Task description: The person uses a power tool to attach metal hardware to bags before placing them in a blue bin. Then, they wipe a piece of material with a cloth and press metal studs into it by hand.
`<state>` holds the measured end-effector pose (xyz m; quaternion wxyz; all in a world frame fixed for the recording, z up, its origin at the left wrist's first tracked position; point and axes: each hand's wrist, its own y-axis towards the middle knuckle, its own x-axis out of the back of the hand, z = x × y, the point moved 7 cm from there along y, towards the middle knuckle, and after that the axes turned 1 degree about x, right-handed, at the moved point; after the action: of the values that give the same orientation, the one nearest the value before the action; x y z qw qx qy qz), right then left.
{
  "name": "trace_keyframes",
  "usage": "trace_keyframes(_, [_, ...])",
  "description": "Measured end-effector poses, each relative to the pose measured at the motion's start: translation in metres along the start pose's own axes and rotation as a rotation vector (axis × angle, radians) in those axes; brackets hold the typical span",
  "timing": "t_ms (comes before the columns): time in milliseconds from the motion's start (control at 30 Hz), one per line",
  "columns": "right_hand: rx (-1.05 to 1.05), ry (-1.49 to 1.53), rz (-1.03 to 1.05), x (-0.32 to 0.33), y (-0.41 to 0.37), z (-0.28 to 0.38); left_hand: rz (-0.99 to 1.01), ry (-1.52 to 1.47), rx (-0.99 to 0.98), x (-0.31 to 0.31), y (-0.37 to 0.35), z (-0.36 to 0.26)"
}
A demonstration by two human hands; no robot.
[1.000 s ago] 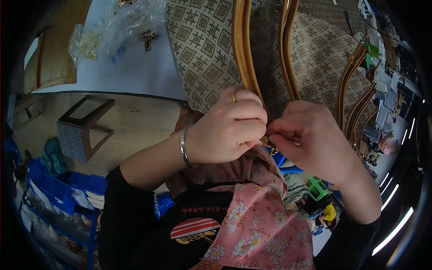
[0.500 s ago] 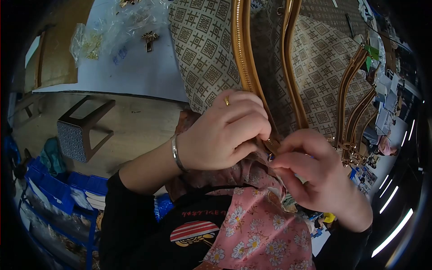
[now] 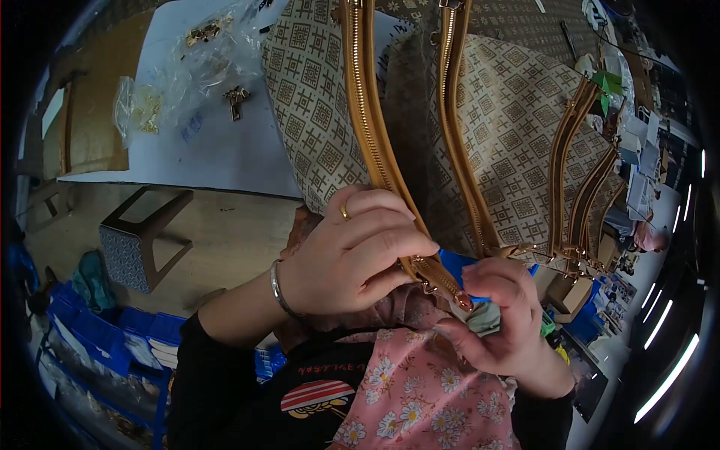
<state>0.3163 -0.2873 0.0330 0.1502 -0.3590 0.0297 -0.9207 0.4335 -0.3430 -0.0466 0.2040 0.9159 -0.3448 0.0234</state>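
Observation:
A beige bag (image 3: 315, 97) with brown geometric patterning lies in front of me, its opening edged by a brown-trimmed zipper (image 3: 367, 120). My left hand (image 3: 360, 251), wearing a ring and a bracelet, is closed around the near end of that zipper strip. Past its fingers pokes the zipper end (image 3: 446, 283), with a shiny metal piece at the tip. Just right of this tip is my right hand (image 3: 499, 319), its thumb and fingers apart and nothing visible between them.
More patterned bag pieces (image 3: 517, 127) with brown zippers spread to the right. On the white table (image 3: 217, 154) are plastic bags (image 3: 199, 71) and metal fittings (image 3: 236, 101). A stool (image 3: 135, 240) stands at left above blue bins (image 3: 97, 322). A person (image 3: 649, 236) is far right.
My right hand has come off the zipper end, its fingers parting. The left hand and the bag edge have shifted left and toward me, leaving the zipper tip exposed.

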Motion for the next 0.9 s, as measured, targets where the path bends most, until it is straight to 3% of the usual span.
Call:
trace_keyframes(233, [-0.007, 0.064, -0.123, -0.004, -0.029, -0.014, 0.017, 0.037, -0.06, -0.005, -0.001, -0.003])
trace_keyframes(400, [-0.033, 0.132, -0.163, -0.006, -0.038, -0.02, -0.082, -0.006, -0.234, -0.001, -0.01, -0.01])
trace_keyframes(500, [-0.033, 0.193, -0.195, -0.007, -0.042, -0.023, -0.153, -0.022, -0.247, 0.0, -0.014, -0.013])
trace_keyframes(900, [-0.072, 0.262, -0.201, -0.014, -0.05, -0.038, -0.109, -0.027, -0.225, -0.007, -0.018, -0.01])
